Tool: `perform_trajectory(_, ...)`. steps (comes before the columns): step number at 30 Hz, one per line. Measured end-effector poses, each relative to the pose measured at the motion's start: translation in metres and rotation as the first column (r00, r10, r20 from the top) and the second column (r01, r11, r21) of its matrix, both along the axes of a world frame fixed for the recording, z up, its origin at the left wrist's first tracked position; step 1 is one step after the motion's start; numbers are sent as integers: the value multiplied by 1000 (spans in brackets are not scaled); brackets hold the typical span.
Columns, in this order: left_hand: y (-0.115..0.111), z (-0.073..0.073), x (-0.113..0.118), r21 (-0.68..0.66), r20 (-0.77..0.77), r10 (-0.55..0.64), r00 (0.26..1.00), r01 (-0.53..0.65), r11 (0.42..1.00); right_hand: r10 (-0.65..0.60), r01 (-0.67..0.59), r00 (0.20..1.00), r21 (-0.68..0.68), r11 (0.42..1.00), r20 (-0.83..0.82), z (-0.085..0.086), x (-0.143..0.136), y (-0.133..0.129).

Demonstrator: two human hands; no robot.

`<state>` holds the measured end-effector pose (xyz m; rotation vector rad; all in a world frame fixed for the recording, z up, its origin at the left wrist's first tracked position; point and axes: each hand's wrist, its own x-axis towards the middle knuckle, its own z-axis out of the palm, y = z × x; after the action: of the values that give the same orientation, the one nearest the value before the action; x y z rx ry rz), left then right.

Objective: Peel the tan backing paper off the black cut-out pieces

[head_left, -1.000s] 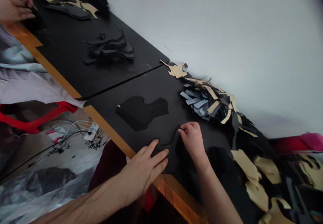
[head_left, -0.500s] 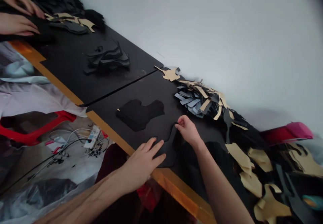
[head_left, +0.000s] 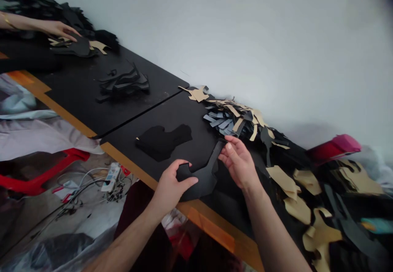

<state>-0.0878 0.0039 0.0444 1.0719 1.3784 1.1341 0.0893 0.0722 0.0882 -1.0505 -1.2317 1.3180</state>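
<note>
A flat, black cut-out piece [head_left: 204, 178] with a wide body and a narrow arm is between my hands, close to the table's near edge. My left hand [head_left: 176, 182] grips its wide left end, thumb on top and fingers behind the edge. At the narrow upper end, my right hand [head_left: 238, 159] pinches the tip between thumb and fingers. A stack of similar black cut-outs [head_left: 162, 142] lies on the black table [head_left: 147, 120] just left of and beyond my hands.
Strips in black, grey and tan form a heap [head_left: 236, 116] along the wall. Tan cut-outs [head_left: 285, 182] lie at right near a pink object [head_left: 337, 147]. Another person's hand [head_left: 63, 30] touches a dark piece at far left, beyond a black scrap pile [head_left: 124, 82].
My left hand has gone from lying flat on the black piece to gripping its end, and the piece now looks raised and tilted. The other person's hand has reached toward the back pile.
</note>
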Motion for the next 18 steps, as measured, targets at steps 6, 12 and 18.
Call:
perform_trajectory(6, -9, 4, 14, -16, 143, 3, 990, 0, 1000, 102, -74, 968, -126, 989, 229, -27, 13, -58)
perform_trajectory(12, -14, 2, 32, 42, 155, 10, 988, -17, 999, -69, 59, 930, 39, 997, 362, -39, 32, -77)
perform_trajectory(18, -22, 3, 53, 66, -44, 80, 996, -77, 995, -264, 202, 827, 175, 963, 496, -39, 35, -98)
